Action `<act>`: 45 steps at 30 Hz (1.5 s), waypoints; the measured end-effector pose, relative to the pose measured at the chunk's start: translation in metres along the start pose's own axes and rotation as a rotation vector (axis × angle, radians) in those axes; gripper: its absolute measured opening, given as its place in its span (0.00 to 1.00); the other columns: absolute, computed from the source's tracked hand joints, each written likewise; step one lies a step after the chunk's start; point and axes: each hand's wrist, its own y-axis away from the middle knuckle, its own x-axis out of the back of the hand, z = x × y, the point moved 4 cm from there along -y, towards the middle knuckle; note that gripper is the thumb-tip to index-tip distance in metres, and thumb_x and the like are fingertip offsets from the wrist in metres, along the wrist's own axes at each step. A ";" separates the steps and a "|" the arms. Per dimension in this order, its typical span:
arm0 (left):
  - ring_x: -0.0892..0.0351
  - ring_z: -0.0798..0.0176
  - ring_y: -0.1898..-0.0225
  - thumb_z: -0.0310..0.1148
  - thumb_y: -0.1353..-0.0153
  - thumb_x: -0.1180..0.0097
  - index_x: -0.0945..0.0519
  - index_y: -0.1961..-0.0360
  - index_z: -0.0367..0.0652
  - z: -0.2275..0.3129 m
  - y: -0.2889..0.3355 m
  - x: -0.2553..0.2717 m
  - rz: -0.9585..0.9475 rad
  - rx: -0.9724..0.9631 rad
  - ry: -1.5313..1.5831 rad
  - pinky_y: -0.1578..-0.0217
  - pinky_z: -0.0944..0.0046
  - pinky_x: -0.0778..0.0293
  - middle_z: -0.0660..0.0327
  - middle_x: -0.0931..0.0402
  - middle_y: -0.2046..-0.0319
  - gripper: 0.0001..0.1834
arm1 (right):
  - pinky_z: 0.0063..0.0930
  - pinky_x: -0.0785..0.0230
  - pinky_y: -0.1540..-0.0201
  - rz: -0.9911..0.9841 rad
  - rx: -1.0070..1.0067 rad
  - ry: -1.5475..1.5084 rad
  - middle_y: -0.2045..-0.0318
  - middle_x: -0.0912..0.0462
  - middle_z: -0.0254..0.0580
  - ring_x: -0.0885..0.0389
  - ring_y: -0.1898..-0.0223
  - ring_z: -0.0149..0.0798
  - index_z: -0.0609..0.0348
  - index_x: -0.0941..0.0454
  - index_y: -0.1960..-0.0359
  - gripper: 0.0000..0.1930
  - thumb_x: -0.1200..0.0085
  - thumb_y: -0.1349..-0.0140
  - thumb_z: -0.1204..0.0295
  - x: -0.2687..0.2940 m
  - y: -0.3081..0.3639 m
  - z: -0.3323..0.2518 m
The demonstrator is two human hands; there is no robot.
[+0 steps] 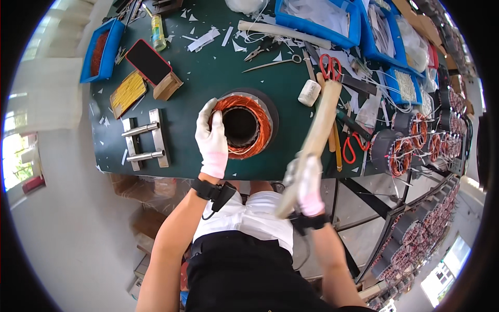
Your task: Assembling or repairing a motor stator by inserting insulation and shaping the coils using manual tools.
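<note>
A green desk (291,117) fills the upper middle, seen from above. To its right, a black metal rack (366,199) carries rows of wound motor stators. Blue plastic bins (355,23) line the desk's far right, apparently so that supplies stay at the edge and leave working room.

A single motor stator (265,130) stands on the desk near its front edge, directly before the person, on end with its round opening facing up, likely so the winding can be reached all around. It looks like a thick, uneven ring of orange copper wire about a dark hollow centre; grey core shows beyond the copper at the upper right, and a pale tie lies at the lower edge.

A long, pale, club-like stick (321,122) slants beside it, clear of the stator. The gloved right hand (310,182), motion-blurred, has its grip closed around the stick's lower part. The gloved left hand (211,136) rests on the ring's left side, fingers partly bent, seemingly to steady it; how firmly that grip is closed, I cannot tell.

A phone (148,61) leans on a wooden stand (167,86), presumably to face the person. Smallest are white paper scraps (205,39).
</note>
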 end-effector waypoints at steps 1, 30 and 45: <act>0.29 0.72 0.53 0.26 0.36 0.54 0.28 0.48 0.36 0.001 0.005 -0.005 0.000 0.005 0.007 0.50 0.73 0.34 0.63 0.27 0.52 0.16 | 0.20 0.36 0.84 -0.077 -0.030 0.163 0.82 0.31 0.31 0.33 0.86 0.26 0.56 0.34 0.62 0.13 0.52 0.35 0.60 0.002 -0.001 0.028; 0.31 0.65 0.47 0.23 0.37 0.57 0.31 0.45 0.35 -0.008 0.005 -0.001 -0.035 0.006 0.040 0.44 0.68 0.38 0.58 0.30 0.49 0.18 | 0.21 0.38 0.86 -0.157 0.034 0.642 0.83 0.32 0.30 0.34 0.87 0.24 0.56 0.36 0.61 0.09 0.57 0.34 0.65 -0.006 0.003 -0.005; 0.31 0.68 0.48 0.26 0.37 0.54 0.31 0.46 0.34 -0.006 -0.025 -0.004 -0.387 0.084 0.092 0.44 0.70 0.39 0.60 0.28 0.49 0.19 | 0.22 0.37 0.86 -0.158 0.028 0.627 0.83 0.31 0.30 0.33 0.87 0.26 0.57 0.35 0.57 0.11 0.56 0.34 0.64 -0.025 0.012 0.019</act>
